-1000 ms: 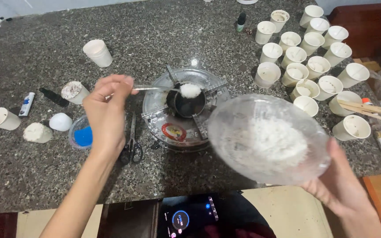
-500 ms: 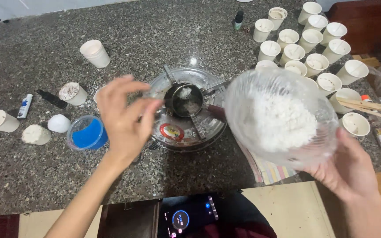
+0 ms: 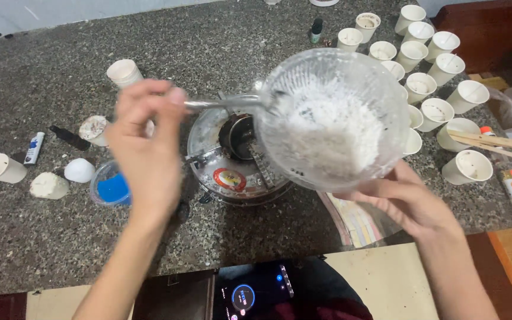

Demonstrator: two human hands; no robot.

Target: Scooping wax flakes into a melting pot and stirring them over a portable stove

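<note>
My right hand [image 3: 407, 201] holds a clear glass bowl [image 3: 333, 118] of white flakes, tilted and raised over the right side of a round metal stove [image 3: 217, 169]. My left hand [image 3: 146, 145] grips the handle of a metal spoon [image 3: 226, 104] whose tip reaches into the bowl. A small dark pot [image 3: 236, 136] sits on the stove, partly hidden behind the bowl.
Several white paper cups [image 3: 445, 41] crowd the counter's back right; wooden sticks [image 3: 493, 142] lie across one. At the left are a blue-filled clear tub [image 3: 111, 186], white lumps [image 3: 48, 185], more cups [image 3: 2, 168] and a small tube [image 3: 35, 147]. A phone [image 3: 256, 293] lies below the granite counter's edge [image 3: 60, 278].
The bowl moved left and up over the stove and tilted. My left hand emptied the spoon into the pot, swung away, then brought the spoon into the bowl.
</note>
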